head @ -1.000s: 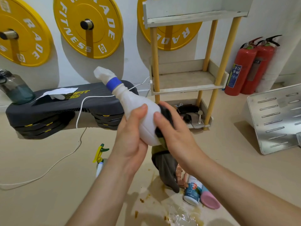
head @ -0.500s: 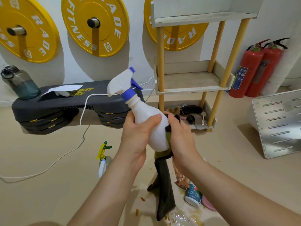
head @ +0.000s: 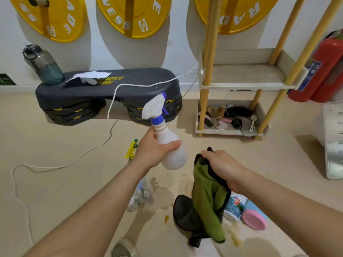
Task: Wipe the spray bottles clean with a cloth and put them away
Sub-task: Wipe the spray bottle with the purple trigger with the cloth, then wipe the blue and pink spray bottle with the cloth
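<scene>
My left hand grips a white spray bottle with a blue collar and white trigger head, held upright over the floor. To its right, my right hand holds a green and black cloth that hangs down, apart from the bottle. A second spray bottle with a yellow and green trigger lies on the floor behind my left wrist, mostly hidden. A small white bottle lies on the floor below my left forearm.
A wooden shelf rack with yellow posts stands ahead; its bottom tier holds clutter. A black step platform with a white cable sits left. Two tubs lie on the stained floor. Red extinguishers and a metal panel are at right.
My right hand has pulled the cloth off the bottle and dropped to the right. My left hand now holds the bottle alone, upright and lower in view.
</scene>
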Available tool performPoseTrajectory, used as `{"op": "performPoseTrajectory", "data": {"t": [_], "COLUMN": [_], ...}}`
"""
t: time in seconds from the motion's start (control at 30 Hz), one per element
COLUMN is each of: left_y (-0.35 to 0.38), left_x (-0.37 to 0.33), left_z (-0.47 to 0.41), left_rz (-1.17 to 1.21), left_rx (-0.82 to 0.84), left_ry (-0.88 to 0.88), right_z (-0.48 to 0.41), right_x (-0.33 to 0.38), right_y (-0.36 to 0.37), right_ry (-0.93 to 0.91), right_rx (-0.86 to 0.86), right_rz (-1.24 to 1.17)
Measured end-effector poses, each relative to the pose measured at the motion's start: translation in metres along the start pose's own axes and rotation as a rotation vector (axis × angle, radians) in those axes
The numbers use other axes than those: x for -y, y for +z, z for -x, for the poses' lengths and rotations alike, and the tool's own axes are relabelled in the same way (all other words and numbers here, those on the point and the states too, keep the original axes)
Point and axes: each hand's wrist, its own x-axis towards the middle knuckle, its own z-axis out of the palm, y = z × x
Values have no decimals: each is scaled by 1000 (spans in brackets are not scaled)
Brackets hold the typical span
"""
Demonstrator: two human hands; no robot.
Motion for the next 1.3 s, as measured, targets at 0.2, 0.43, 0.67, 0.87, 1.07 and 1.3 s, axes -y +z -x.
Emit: {"op": "performPoseTrajectory", "data": {"t": [0.2,0.43,0.67,0.87,1.07,1.3], "left_y": [24,45,54,69,78,89], "left_x": [68,138,195,230,251,246], "left_z": [-15,-50,-91,-111,-115,-97], "left_rz": [-48,-116,-145,-67,-82,-33], "left_rx": [-54,-209,-281,-378,-414,-412], "left_ry": [-188,-320,-518,-685,-745,-708], "right_z": [-28,-54,-76,-89,-90,-83], "right_x": [-20,-73,-109,-120,-131,-149], "right_y": [20,41,37,36,38,45], "right_ry": [34,162,268,323,380,430], "right_rx": [-102,-130,-69,23,18,-66], "right_rz": [-62,-491,-769,-893,-992,-1002]}}
